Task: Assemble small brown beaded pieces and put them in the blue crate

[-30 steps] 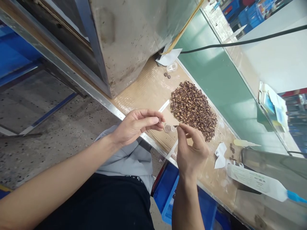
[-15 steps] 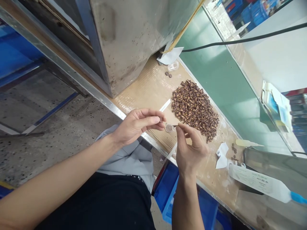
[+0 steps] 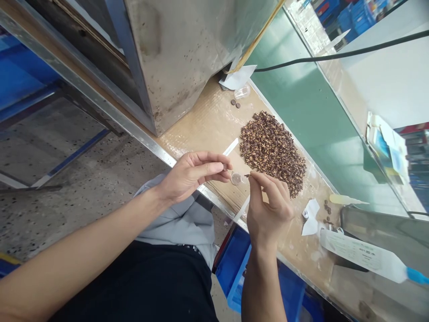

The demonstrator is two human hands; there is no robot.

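In the head view, the left hand [image 3: 192,176] pinches a small clear round disc [image 3: 236,179] at its fingertips, thumb and finger together on it; the right hand [image 3: 270,210] clamps a tiny dark brown piece [image 3: 247,175] just beside the disc, near a heap of brown granules [image 3: 272,154] on cardboard [image 3: 214,120]

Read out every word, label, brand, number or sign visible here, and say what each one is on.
No text is legible.
Printed lines on the white plastic tube: too blurred to read.
Print on the cards at the upper right: too small to read.
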